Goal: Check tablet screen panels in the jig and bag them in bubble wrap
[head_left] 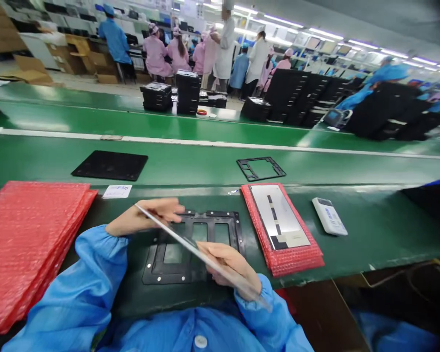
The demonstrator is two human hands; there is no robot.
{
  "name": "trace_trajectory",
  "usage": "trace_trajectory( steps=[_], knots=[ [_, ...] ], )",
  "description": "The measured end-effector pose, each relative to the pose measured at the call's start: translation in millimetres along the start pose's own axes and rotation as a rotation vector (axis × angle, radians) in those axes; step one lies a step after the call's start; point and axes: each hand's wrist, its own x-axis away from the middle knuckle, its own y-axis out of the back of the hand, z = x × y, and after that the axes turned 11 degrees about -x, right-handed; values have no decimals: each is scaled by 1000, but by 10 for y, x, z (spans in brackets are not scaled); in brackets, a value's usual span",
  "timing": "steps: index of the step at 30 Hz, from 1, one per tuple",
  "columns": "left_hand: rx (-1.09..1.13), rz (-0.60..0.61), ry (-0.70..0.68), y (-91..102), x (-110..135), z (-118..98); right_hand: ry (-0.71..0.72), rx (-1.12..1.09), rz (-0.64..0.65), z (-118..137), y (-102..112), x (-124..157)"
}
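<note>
My left hand (145, 216) and right hand (230, 266) pinch the glass display panel (201, 254) by opposite edges, tilted above the black jig (168, 277) on the green desk (370, 244), likely sparing its face; a second panel (278, 217) lies cushioned on red bubble wrap (297, 261).

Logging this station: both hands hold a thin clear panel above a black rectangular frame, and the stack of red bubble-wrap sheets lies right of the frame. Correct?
No: the head view shows the stack of red bubble-wrap sheets left of the black rectangular frame. The left hand and right hand do hold the thin clear panel above it.
</note>
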Motion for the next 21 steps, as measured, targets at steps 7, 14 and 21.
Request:
trace_trajectory(
  steps=[7, 14, 21],
  knots=[
    [163, -67, 407, -223, -240, -326, 114, 89, -52, 235, 260, 119],
    [294, -125, 439, -210, -497, -390, 498, -160, -263, 526, 247, 70],
    [245, 24, 492, -217, -804, -346, 657, -184, -344, 480, 349, 58]
  ],
)
